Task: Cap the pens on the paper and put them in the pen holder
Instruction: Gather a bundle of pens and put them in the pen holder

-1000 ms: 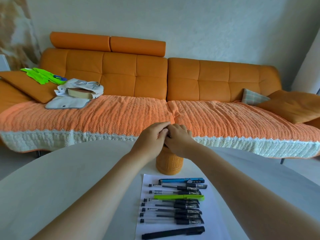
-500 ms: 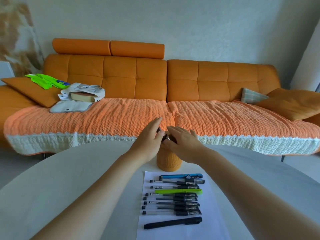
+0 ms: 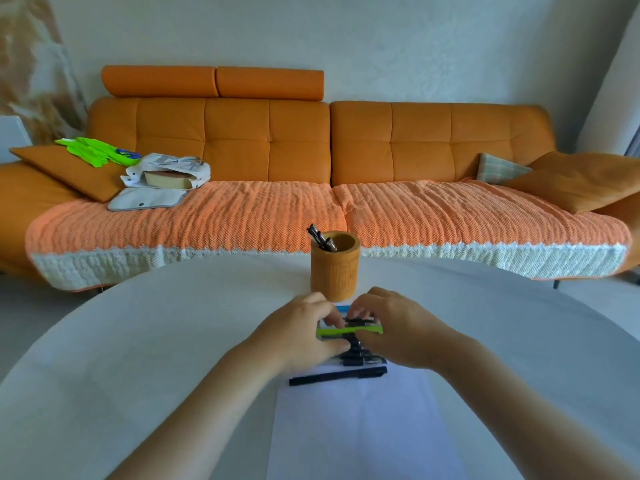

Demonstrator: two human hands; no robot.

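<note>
Both hands over the pens on the paper.
Left hand point(image 3: 301, 332) and right hand point(image 3: 394, 329) curl over the pens point(image 3: 349, 337) on the paper point(image 3: 363, 420); grip unclear. The holder point(image 3: 334, 270), just beyond, has pens inside.

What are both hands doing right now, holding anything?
Left hand: fingers on the pens, grip cannot be told.
Right hand: same, over the green pen.

Holder point(image 3: 334, 270) is standing on table point(image 3: 138, 341), behind paper point(image 3: 360, 427); pens point(image 3: 320, 237) are being held in it. Row of pens point(image 3: 349, 341) is lying on paper, hands point(image 3: 304, 332) over it. Sofa point(image 3: 311, 168) is standing behind table.
</note>
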